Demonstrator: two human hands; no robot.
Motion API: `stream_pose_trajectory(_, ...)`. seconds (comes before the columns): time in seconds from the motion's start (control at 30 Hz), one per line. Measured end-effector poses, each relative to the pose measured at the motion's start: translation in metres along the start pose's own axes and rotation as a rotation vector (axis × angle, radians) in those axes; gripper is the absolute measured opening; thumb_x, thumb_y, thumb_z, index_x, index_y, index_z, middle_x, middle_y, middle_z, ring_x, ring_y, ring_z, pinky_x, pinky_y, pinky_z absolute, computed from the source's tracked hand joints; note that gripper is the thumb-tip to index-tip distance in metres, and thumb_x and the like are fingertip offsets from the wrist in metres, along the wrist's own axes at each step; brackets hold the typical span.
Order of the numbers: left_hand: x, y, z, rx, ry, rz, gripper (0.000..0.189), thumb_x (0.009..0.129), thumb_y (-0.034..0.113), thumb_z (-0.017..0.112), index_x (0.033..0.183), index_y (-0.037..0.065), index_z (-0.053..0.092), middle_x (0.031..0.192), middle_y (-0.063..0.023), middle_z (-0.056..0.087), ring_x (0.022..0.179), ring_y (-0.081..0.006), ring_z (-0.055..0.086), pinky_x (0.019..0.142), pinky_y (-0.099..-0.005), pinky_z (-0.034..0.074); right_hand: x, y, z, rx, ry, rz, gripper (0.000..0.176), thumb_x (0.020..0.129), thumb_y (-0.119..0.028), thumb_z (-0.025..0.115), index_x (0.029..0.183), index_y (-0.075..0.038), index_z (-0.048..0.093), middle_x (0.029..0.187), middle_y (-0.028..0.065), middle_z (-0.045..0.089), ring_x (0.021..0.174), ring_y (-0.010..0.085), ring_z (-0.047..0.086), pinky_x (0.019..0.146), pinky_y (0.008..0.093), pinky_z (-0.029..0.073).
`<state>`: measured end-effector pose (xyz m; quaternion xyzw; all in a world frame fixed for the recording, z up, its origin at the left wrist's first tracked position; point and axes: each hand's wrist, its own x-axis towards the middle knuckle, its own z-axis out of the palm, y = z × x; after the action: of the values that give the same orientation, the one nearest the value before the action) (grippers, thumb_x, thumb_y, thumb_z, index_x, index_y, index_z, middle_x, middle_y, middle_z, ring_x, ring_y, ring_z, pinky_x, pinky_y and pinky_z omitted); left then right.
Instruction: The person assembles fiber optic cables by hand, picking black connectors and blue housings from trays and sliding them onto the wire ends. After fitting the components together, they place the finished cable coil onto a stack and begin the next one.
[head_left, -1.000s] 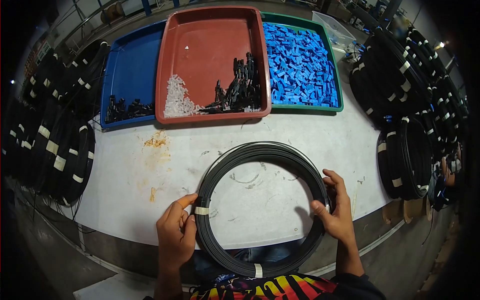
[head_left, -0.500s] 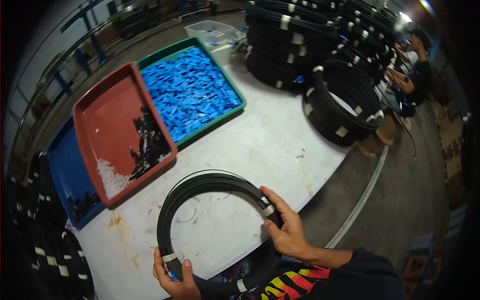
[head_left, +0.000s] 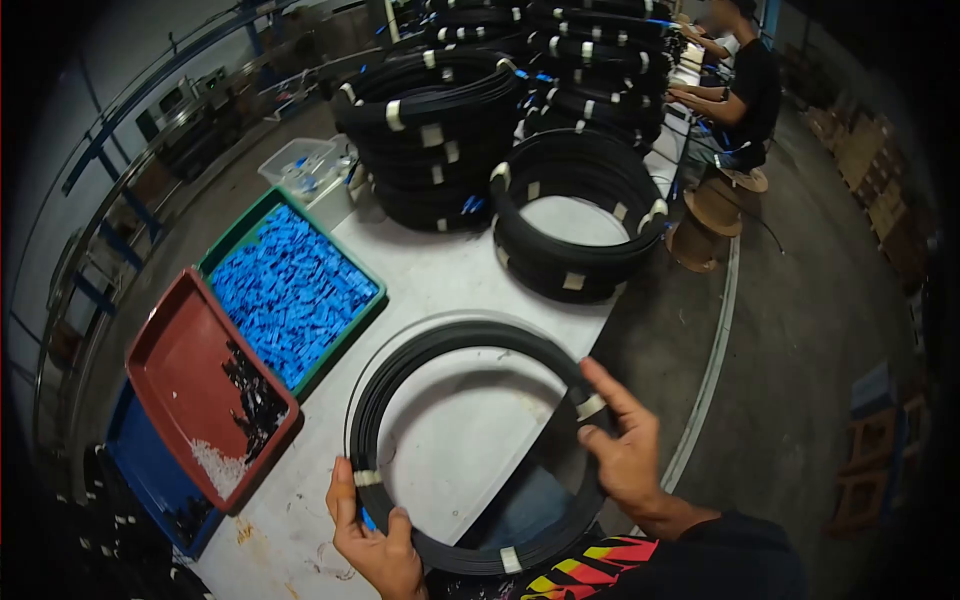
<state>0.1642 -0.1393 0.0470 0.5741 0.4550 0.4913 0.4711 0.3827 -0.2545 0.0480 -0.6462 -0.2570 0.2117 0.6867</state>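
Between my two hands is a coil of black cable (head_left: 400, 387), bound with several pale tape bands. My left hand (head_left: 378, 540) grips its lower left side, where a bit of blue shows by the fingers. My right hand (head_left: 628, 445) is closed round its right side beside a tape band. The coil hangs partly over the white table (head_left: 470, 285) and partly past its near edge. One thin loop of cable stands a little away from the rest at the upper left.
At left lie a green tray (head_left: 375, 297) of blue pieces, a red tray (head_left: 180, 345) with black and white small parts, and a blue tray (head_left: 140, 440). Behind stand a stack of coils (head_left: 430, 150), a shorter stack (head_left: 560, 255) and a clear bin (head_left: 290, 165). A co-worker (head_left: 745, 90) is beyond.
My view has swung up and to the right, showing more of the stacks and the co-worker. The coil, still in both hands, is raised, and its loose loop stands farther out.
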Motion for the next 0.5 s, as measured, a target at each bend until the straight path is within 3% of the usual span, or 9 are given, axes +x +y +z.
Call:
stream_pose_trajectory(0.03, 0.011, 0.01, 0.014, -0.008, -0.012, 0.008, 0.079, 0.066, -0.01, 0.053, 0.145, -0.011, 0.047, 0.14, -0.0155, 0.05, 0.129, -0.0246, 0.053, 0.113, -0.0352, 0.037, 0.007, -0.012, -0.012, 0.04, 0.044, -0.052, 0.066, 0.08, 0.015, 0.051, 0.146, 0.008, 0.05, 0.15, 0.0174, 0.053, 0.142, 0.0236, 0.046, 0.118, 0.0322, 0.032)
stream_pose_trajectory(0.1, 0.033, 0.031, 0.043, 0.064, -0.175, 0.295, 0.073, 0.073, -0.004, 0.06, 0.145, -0.009, 0.048, 0.139, -0.0241, 0.049, 0.13, -0.0335, 0.051, 0.113, -0.0403, 0.037, 0.024, -0.04, -0.034, 0.013, 0.12, -0.189, 0.068, 0.079, 0.016, 0.051, 0.147, 0.009, 0.047, 0.151, 0.0176, 0.051, 0.143, 0.0238, 0.045, 0.118, 0.0326, 0.032)
stream_pose_trajectory(0.17, 0.061, 0.059, 0.085, 0.071, -0.239, 0.34, 0.073, 0.071, -0.004, 0.056, 0.144, -0.008, 0.051, 0.139, -0.0233, 0.051, 0.13, -0.0329, 0.051, 0.114, -0.0398, 0.036, 0.05, -0.069, -0.051, -0.099, 0.213, -0.299, 0.069, 0.079, 0.016, 0.051, 0.147, 0.009, 0.047, 0.15, 0.0174, 0.052, 0.142, 0.0229, 0.046, 0.118, 0.0323, 0.032)
stream_pose_trajectory(0.23, 0.097, 0.064, 0.133, 0.043, -0.245, 0.515, 0.069, 0.071, -0.003, 0.056, 0.141, -0.007, 0.056, 0.138, -0.0232, 0.055, 0.13, -0.0319, 0.053, 0.113, -0.0366, 0.037, 0.084, -0.082, -0.068, -0.073, 0.302, -0.319, 0.069, 0.077, 0.017, 0.052, 0.145, 0.008, 0.05, 0.139, 0.0136, 0.06, 0.121, 0.0165, 0.057, 0.104, 0.028, 0.042)
stream_pose_trajectory(0.27, 0.114, 0.066, 0.157, -0.022, -0.278, 0.504, 0.069, 0.071, -0.003, 0.057, 0.14, -0.006, 0.057, 0.138, -0.0227, 0.056, 0.13, -0.0311, 0.054, 0.113, -0.0357, 0.038, 0.102, -0.086, -0.075, -0.063, 0.344, -0.35, 0.069, 0.076, 0.017, 0.053, 0.144, 0.008, 0.052, 0.131, 0.0115, 0.064, 0.109, 0.013, 0.062, 0.095, 0.0255, 0.048)
stream_pose_trajectory(0.37, 0.158, 0.067, 0.23, -0.187, -0.356, 0.379, 0.07, 0.069, -0.006, 0.06, 0.139, -0.005, 0.059, 0.139, -0.0189, 0.057, 0.131, -0.0284, 0.055, 0.113, -0.0334, 0.038, 0.159, -0.091, -0.088, 0.063, 0.388, -0.414, 0.067, 0.075, 0.018, 0.053, 0.141, 0.008, 0.055, 0.105, 0.0041, 0.067, 0.078, 0.0046, 0.055, 0.068, 0.0195, 0.045)
stream_pose_trajectory(0.5, 0.199, 0.055, 0.299, -0.302, -0.44, 0.219, 0.069, 0.067, -0.009, 0.063, 0.135, -0.006, 0.062, 0.14, -0.016, 0.056, 0.132, -0.0264, 0.054, 0.115, -0.032, 0.038, 0.218, -0.075, -0.108, 0.023, 0.47, -0.273, 0.068, 0.074, 0.018, 0.054, 0.141, 0.007, 0.056, 0.107, 0.01, 0.069, 0.08, 0.0096, 0.062, 0.071, 0.0227, 0.049)
